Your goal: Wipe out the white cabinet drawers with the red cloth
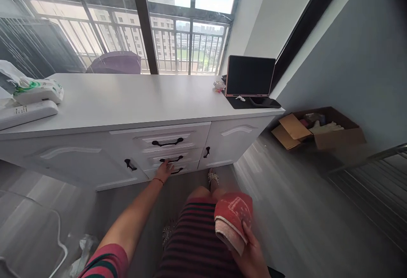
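My right hand point(252, 252) is closed around a folded red towel point(233, 212) with a pale pattern, held over my lap. The towel's rolled edge shows a lighter pink underside. My left hand point(164, 171), a thin bracelet at its wrist, reaches down to the white cabinet point(85, 163). Its fingers are curled at the dark middle drawer handle point(176, 159), covering part of it. Above it is the top drawer handle point(167, 142), and the bottom drawer handle point(177, 171) shows just below my fingers. All the drawers look closed.
On the cabinet top stand a dark-screened monitor point(250, 76), a tissue pack point(38, 90) and a white power strip point(30, 114). An open cardboard box point(338, 140) sits on the floor at right, near a metal rack point(375, 184). A white cable point(59, 227) lies at lower left.
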Demonstrator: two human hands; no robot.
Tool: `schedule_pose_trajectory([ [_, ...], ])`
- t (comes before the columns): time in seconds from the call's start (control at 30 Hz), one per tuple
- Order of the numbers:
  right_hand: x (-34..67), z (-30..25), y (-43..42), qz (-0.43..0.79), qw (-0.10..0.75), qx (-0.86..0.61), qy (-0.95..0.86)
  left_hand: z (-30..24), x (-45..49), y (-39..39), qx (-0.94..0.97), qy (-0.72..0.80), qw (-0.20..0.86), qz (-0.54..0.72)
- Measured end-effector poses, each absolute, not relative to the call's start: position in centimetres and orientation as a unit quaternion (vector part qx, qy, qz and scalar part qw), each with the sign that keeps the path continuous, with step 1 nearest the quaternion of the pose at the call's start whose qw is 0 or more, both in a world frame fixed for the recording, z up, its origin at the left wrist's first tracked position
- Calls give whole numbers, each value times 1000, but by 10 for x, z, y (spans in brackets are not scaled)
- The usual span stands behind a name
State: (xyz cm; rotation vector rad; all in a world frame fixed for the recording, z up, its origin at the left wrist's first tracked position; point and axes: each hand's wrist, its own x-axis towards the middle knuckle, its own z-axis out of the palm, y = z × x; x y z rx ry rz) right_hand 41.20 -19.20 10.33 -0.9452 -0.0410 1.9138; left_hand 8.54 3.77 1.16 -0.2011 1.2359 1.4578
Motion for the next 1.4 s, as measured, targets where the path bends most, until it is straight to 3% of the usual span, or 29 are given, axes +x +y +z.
schedule_pose_trajectory([
  [0.53,388,131,-174,801,506,-319,-22,-6,116,-67,-73,492,567,656],
  [0.73,422,144,-150,743,566,-354,-38,-11,120,-77,-82,490,563,661],
  [0.93,412,173,-91,688,592,-394,-143,-15,121,-80,-68,486,567,662],
  [1.1,358,150,-29,601,595,-449,-287,-12,127,-89,-56,481,565,668],
  [1.23,323,114,10,463,502,-504,-529,-11,131,-100,-52,487,564,665],
  [1.4,302,91,36,280,240,-489,-791,-15,135,-117,-53,521,552,649],
])
